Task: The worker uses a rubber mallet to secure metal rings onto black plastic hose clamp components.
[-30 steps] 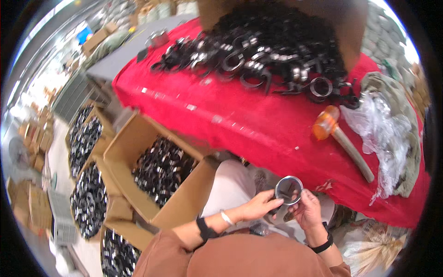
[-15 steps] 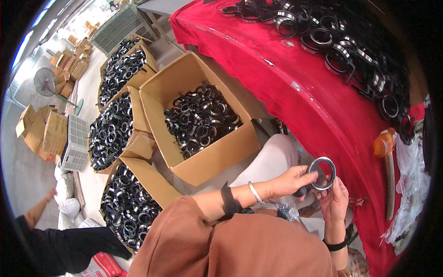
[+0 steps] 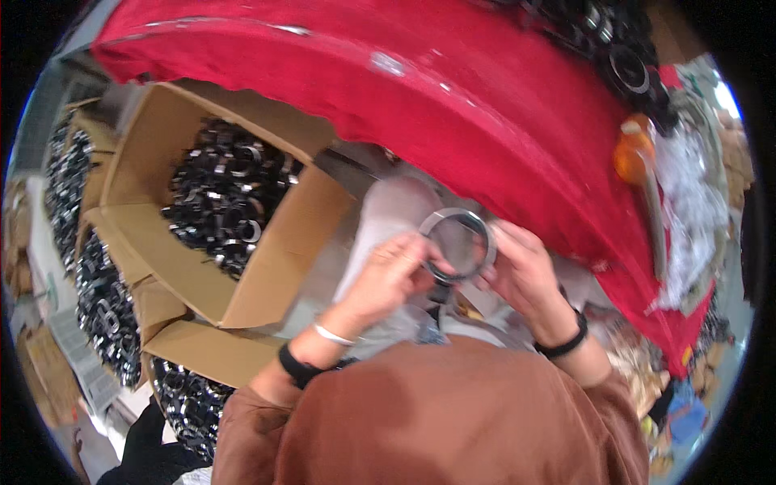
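A metal ring with a silver face and black edge (image 3: 442, 217) is held up in front of my lap, between both hands. My left hand (image 3: 390, 276) pinches its left side with thumb and fingers. At its right side, the fingers of my right hand (image 3: 521, 265) are closed on the rim. Motion blurs the ring and fingertips a little. A silver bangle (image 3: 333, 335) and a dark band (image 3: 297, 368) circle my left arm; a black band (image 3: 563, 335) is on my right wrist.
A red-covered table (image 3: 485, 129) runs across the far side, bearing a pile of black and silver rings (image 3: 626, 69). An orange object (image 3: 634, 153) and clear plastic (image 3: 687, 210) lie at its right. Left stands an open cardboard box (image 3: 283, 250) of rings, with more filled boxes beyond.
The view has swung right, so the boxes and table sit further left. My hands keep hold of the ring, now held more squarely between them, with my right hand up on its right side.
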Action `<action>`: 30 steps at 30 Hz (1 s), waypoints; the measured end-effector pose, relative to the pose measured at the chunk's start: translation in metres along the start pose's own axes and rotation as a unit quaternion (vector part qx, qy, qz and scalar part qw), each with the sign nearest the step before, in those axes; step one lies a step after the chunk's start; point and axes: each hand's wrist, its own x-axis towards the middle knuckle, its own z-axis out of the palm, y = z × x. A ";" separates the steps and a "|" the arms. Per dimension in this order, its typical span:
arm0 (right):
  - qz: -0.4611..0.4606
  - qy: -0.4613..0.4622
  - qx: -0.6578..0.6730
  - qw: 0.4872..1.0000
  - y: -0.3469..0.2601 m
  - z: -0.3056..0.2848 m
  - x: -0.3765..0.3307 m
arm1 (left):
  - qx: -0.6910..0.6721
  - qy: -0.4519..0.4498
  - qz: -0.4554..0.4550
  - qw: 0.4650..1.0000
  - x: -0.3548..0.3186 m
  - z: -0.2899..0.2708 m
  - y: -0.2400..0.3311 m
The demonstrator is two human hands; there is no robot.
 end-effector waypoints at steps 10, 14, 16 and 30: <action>0.010 -0.002 -0.037 0.999 0.008 0.018 0.029 | -0.025 0.024 0.004 0.999 -0.002 -0.013 0.025; -0.014 -0.018 -0.051 0.998 0.005 0.023 0.025 | -0.014 0.025 0.026 0.999 -0.012 -0.009 0.024; -0.048 -0.031 -0.114 0.992 0.005 0.021 0.021 | 0.065 0.055 0.033 0.996 -0.016 -0.004 0.025; -0.394 0.160 -0.463 0.778 -0.062 -0.035 -0.109 | 0.344 0.001 0.199 0.918 -0.020 0.084 0.004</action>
